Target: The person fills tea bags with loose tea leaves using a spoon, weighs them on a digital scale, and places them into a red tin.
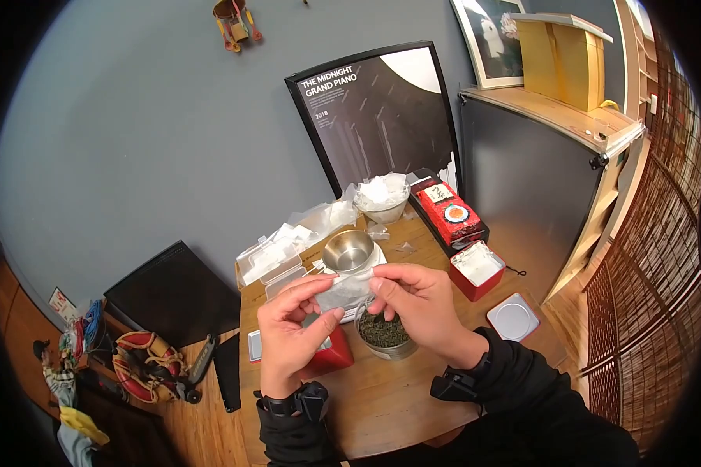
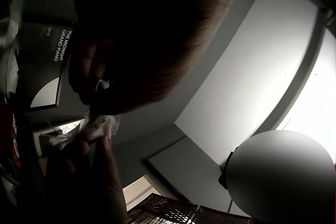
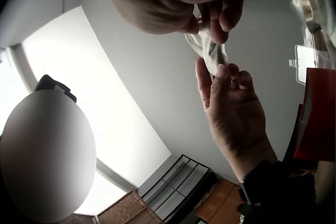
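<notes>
In the head view, a small white fabric bag (image 1: 343, 294) is stretched between both hands over the middle of the table. My left hand (image 1: 290, 327) pinches its left side between thumb and fingers. At the opposite side, my right hand (image 1: 426, 305) grips the edge with thumb and forefinger. The right wrist view shows the pouch (image 3: 210, 50) with a darker patch along one side. Just behind the bag is a shiny metal bowl (image 1: 349, 251). A metal container of dark green dried leaves (image 1: 385, 332) stands below the right hand. Partly hidden by the left hand is a red tin (image 1: 333, 354).
Behind lie a glass bowl of white bags (image 1: 383, 206) and a plastic box of white packets (image 1: 269, 261). Toward the right are a red package (image 1: 449, 214), an open red tin (image 1: 476, 268) and a lid (image 1: 514, 317). The wooden table (image 1: 389, 405) ends near the forearms.
</notes>
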Action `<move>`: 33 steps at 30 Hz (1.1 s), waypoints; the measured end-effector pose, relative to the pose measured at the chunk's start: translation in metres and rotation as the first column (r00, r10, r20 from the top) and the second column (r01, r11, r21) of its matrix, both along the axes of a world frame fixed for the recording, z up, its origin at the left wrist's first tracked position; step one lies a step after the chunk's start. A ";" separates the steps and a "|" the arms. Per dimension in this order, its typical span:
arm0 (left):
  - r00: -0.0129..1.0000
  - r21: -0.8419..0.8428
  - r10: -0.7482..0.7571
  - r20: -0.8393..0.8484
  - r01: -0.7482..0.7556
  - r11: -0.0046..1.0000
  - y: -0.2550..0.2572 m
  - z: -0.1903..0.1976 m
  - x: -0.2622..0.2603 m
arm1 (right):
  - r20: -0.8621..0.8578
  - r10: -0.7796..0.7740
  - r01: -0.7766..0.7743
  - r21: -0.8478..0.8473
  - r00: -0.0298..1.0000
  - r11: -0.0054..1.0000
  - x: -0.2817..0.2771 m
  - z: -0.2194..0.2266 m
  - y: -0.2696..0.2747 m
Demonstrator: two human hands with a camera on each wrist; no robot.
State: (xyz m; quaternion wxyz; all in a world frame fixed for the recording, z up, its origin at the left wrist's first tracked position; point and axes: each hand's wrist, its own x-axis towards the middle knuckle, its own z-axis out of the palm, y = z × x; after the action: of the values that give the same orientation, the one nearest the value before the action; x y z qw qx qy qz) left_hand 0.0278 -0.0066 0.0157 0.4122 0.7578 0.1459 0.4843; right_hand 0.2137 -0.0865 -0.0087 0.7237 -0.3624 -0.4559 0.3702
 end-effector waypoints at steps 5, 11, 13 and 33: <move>0.999 -0.013 0.028 0.017 -0.028 1.000 0.001 -0.003 0.000 | -0.067 0.031 -0.033 -0.029 0.997 0.999 0.002 -0.002 0.002; 1.000 0.111 0.031 0.001 -0.031 0.993 0.001 -0.002 0.002 | -0.092 0.061 -0.065 -0.042 0.994 0.997 0.003 -0.001 0.003; 0.996 0.109 0.057 -0.071 -0.049 0.993 0.002 -0.004 0.003 | -0.084 0.061 -0.065 -0.046 0.995 0.997 0.003 0.001 0.003; 0.970 0.126 0.163 -0.179 -0.142 0.982 0.000 0.002 0.000 | -0.050 -0.002 -0.001 -0.064 0.999 0.998 0.013 0.005 0.006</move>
State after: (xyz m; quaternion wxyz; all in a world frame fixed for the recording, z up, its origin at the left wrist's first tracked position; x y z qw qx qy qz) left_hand 0.0278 -0.0061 0.0177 0.3148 0.8087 0.2148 0.4481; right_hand 0.2269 -0.0804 -0.0042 0.7230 -0.3761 -0.4253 0.3935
